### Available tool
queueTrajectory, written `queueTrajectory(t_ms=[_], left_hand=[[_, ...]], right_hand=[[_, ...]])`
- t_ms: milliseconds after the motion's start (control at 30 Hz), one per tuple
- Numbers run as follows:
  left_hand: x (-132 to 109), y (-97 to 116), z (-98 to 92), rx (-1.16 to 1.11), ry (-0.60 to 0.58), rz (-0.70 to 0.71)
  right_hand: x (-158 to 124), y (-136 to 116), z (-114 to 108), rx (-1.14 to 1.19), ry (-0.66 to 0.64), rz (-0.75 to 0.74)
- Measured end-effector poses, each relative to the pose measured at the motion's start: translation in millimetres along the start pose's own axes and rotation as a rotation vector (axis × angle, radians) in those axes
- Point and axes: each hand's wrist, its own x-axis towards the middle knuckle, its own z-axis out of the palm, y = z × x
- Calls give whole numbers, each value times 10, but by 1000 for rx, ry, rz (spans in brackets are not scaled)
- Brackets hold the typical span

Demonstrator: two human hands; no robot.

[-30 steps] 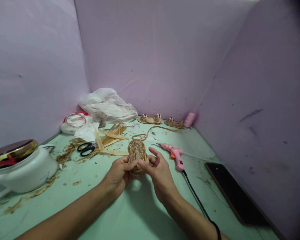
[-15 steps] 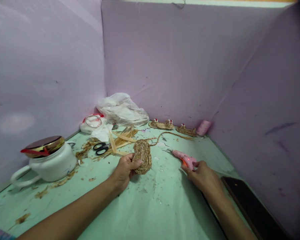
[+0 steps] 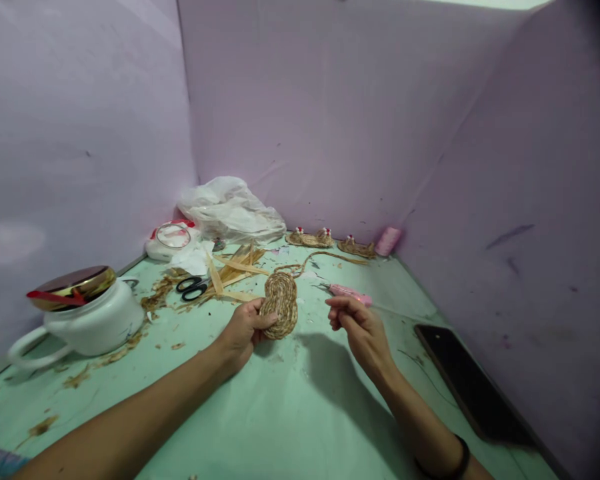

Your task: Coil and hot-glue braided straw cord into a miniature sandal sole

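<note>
In my left hand (image 3: 243, 333) is a woven straw shoe sole (image 3: 281, 308), shaped like a figure eight and built from coiled braid. My thumb presses on its face, while the other fingers are behind it. A loose tail of straw braid (image 3: 325, 253) runs from its top across the table. My right hand (image 3: 357, 327) hovers to the right of the sole, loosely curled and with nothing visible in it. Just beyond those fingers lies a pink glue gun (image 3: 353, 293), its nozzle pointing left, partly hidden by the hand.
Black-handled scissors (image 3: 193, 288) lie by straw strips (image 3: 235, 270). A white mug (image 3: 93, 323) with a gold lid stands left. At the back are a plastic bag (image 3: 230, 210), small straw slippers (image 3: 310, 238) and a pink thread spool (image 3: 387, 241). A dark phone (image 3: 473, 383) lies right.
My right hand has let go of the glue gun, which now lies on the table, and has moved left toward the sole. The left hand still holds the sole. The view has shifted slightly.
</note>
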Motion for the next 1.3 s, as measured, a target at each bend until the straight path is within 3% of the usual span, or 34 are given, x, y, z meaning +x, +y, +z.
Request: queueTrajectory(t_ms=[400, 600, 700, 833, 1133, 1300], left_hand=[[-82, 36, 67, 101, -72, -54], [-107, 74, 54, 232, -221, -153], [-97, 140, 30, 254, -222, -94], [-74, 199, -2, 258, -172, 64], [4, 29, 44, 425, -156, 276], [-6, 6, 73, 484, -133, 322]], right_hand=[[8, -50, -1, 77, -5, 160], [-97, -119, 105, 272, -263, 289], [-153, -139, 163, 356, -324, 365], [-170, -126, 223, 506, -216, 400], [-223, -117, 337, 707, -203, 503], [-214, -123, 337, 774, -146, 506]])
